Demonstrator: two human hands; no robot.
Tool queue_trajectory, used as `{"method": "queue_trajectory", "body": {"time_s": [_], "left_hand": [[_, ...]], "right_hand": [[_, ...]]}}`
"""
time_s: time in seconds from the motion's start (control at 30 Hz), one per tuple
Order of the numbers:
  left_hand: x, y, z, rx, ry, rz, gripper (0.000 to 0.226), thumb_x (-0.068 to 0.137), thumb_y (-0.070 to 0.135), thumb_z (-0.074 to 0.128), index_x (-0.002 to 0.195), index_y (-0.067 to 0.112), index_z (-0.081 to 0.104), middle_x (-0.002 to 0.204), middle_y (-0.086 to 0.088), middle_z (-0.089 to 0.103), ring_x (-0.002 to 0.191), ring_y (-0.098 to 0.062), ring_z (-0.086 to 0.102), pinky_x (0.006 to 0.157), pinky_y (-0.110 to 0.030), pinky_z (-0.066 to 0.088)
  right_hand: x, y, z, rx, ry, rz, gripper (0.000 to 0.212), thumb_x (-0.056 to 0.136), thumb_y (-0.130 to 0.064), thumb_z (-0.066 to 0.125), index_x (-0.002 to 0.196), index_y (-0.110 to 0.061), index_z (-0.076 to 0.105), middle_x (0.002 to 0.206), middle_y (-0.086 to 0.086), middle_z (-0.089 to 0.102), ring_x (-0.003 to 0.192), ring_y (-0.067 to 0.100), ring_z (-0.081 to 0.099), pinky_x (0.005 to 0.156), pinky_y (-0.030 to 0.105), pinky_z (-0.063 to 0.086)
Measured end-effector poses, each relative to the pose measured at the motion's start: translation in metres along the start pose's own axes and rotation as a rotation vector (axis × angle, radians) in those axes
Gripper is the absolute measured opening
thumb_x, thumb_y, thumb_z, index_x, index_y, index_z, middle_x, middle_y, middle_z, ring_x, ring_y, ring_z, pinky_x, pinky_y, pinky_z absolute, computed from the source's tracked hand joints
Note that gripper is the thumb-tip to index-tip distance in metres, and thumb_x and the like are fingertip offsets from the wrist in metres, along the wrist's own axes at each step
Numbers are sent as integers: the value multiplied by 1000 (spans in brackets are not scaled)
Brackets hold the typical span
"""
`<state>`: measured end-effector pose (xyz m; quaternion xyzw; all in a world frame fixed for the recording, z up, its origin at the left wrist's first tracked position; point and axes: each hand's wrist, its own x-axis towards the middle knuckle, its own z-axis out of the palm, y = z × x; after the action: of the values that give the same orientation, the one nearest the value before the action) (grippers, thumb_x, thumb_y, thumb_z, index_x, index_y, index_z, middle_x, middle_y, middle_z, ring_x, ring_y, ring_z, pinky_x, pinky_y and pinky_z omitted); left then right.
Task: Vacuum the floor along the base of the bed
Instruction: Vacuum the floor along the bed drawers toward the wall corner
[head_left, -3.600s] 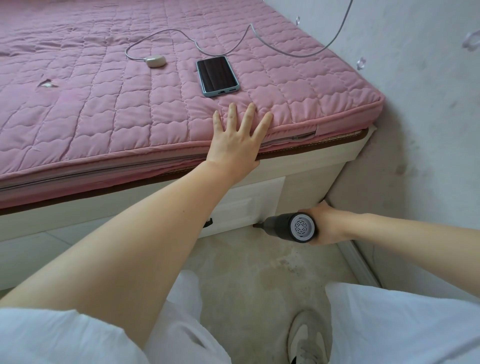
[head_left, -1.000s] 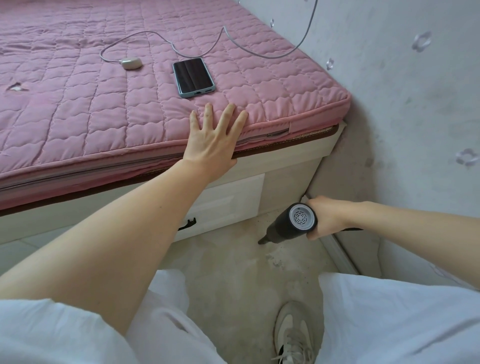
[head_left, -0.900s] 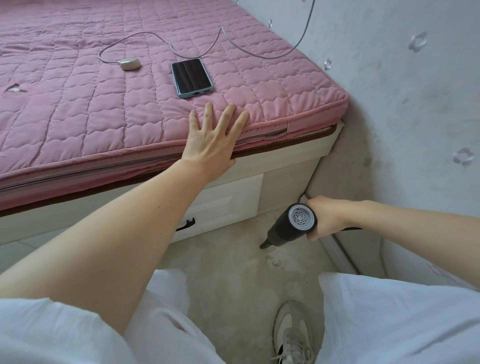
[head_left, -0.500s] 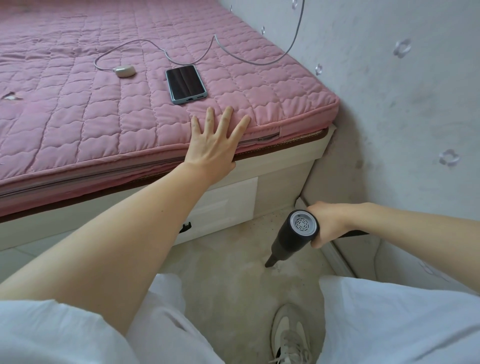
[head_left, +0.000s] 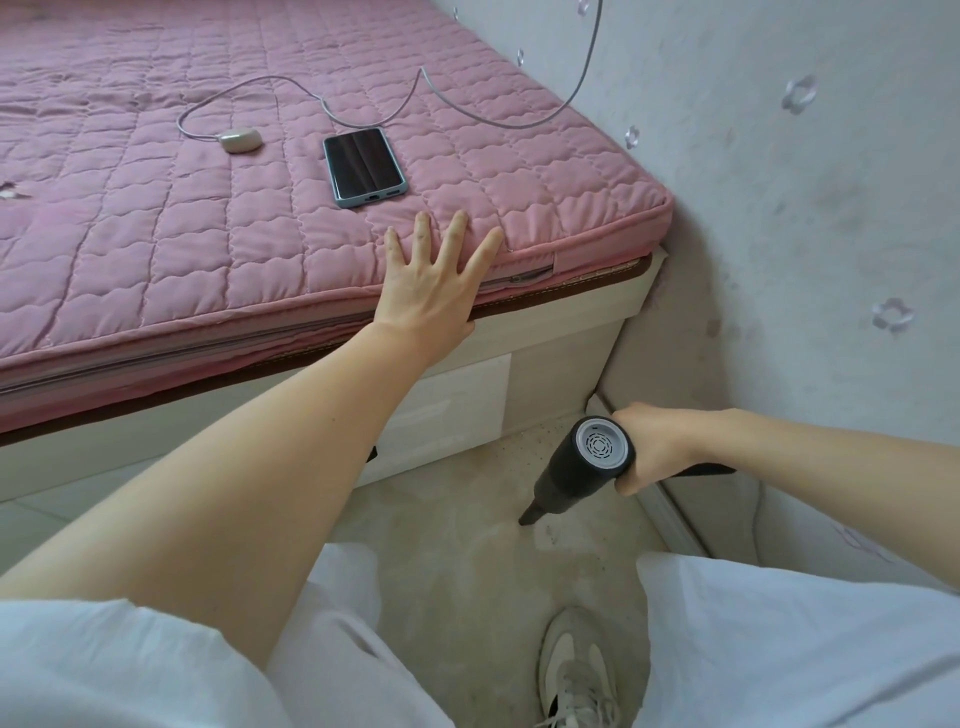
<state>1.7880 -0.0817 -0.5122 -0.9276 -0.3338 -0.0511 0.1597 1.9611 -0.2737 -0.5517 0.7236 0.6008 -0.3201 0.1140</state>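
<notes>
The right grip (head_left: 652, 449) curls round the handheld vacuum (head_left: 576, 467), nozzle on the floor (head_left: 447, 530) near the bed (head_left: 260, 208) base's wall corner. The left grip (head_left: 431, 288), fingers spread, presses the mattress edge.

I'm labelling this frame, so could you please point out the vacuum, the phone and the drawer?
vacuum (head_left: 582, 467): head view, on its black body.
phone (head_left: 363, 166): head view, middle of the dark screen.
drawer (head_left: 452, 410): head view, on its white front panel.

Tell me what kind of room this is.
Most likely a bedroom: a bed with a pink quilted mattress cover fills a corner, with a phone and charging cable lying on it.
</notes>
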Motion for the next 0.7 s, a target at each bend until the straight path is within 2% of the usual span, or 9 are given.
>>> {"method": "queue_trajectory", "body": {"time_s": [0.1, 0.3, 0.5, 0.63, 0.7], "left_hand": [[0, 0, 0, 3, -7, -1, 99, 89, 46, 63, 154, 27, -9, 162, -15, 0, 145, -48, 5, 113, -68, 14], [0, 1, 0, 2, -14, -1, 98, 90, 45, 61, 154, 27, -10, 162, -15, -1, 146, -48, 3, 113, -68, 13], [1, 3, -1, 6, -41, -11, 94, 93, 42, 57, 154, 27, -13, 162, -14, -5, 146, -48, 0, 113, -68, 10], [2, 3, -1, -3, -53, -21, 94, 94, 40, 57, 153, 27, -14, 162, -14, -6, 146, -48, -2, 113, -69, 8], [2, 3, -2, -4, -54, -25, 93, 94, 38, 56, 153, 27, -14, 162, -14, -6, 146, -48, -3, 113, -69, 8]], "right_hand": [[3, 1, 2, -19, 32, 2, 29, 69, -21, 71, 93, -9, 59, 83, 4, 60, 72, 15, 53, 62, 26, 46], [5, -2, 2, -33, 5, 4, 25, 69, -21, 72, 87, -14, 57, 79, -1, 56, 70, 14, 52, 56, 20, 42], [5, -3, 3, -19, -19, 8, 28, 68, -19, 72, 93, -14, 59, 85, 2, 61, 77, 16, 57, 65, 24, 46], [6, -1, 2, -16, -4, 8, 33, 68, -19, 72, 98, -12, 60, 96, 8, 67, 88, 20, 64, 73, 30, 52], [6, 0, 2, -28, 16, 8, 33, 69, -20, 71, 99, -10, 60, 97, 10, 67, 85, 20, 62, 72, 30, 51]]}}
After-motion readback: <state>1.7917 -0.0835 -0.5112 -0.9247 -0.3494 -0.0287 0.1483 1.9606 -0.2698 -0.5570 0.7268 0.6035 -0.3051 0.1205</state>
